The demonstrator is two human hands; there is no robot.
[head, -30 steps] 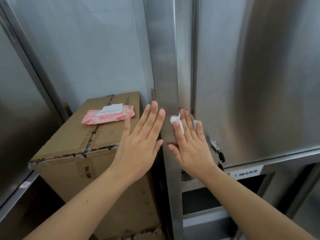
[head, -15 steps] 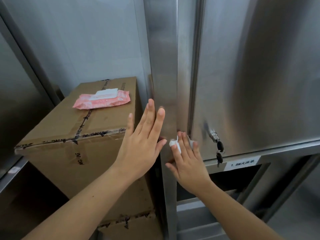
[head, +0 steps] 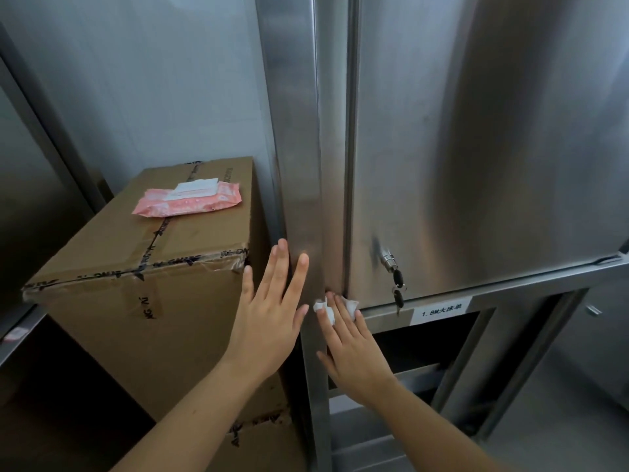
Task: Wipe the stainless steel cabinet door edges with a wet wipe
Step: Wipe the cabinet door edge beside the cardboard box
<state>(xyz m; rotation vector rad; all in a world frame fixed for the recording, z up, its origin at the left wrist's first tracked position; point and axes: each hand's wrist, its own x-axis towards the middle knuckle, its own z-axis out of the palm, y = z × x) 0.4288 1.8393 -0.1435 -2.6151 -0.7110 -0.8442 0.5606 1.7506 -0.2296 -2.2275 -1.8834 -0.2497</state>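
A tall stainless steel cabinet door (head: 476, 148) fills the right side, with a vertical steel post (head: 296, 131) along its left edge. My right hand (head: 350, 349) presses a crumpled white wet wipe (head: 326, 310) flat against the door's lower left corner, where the edge meets the post. My left hand (head: 272, 315) lies flat and open on the side of the post, fingers pointing up, holding nothing. Most of the wipe is hidden under my fingers.
A taped cardboard box (head: 143, 284) stands left of the post with a pink wet-wipe pack (head: 187, 199) on top. A lock with hanging keys (head: 394, 277) sits near the door's bottom. A white label (head: 440, 311) marks the rail below, above an open shelf.
My right hand has slid the wipe down the door edge to its bottom corner. My left hand has kept its place on the post as my view tilted down.
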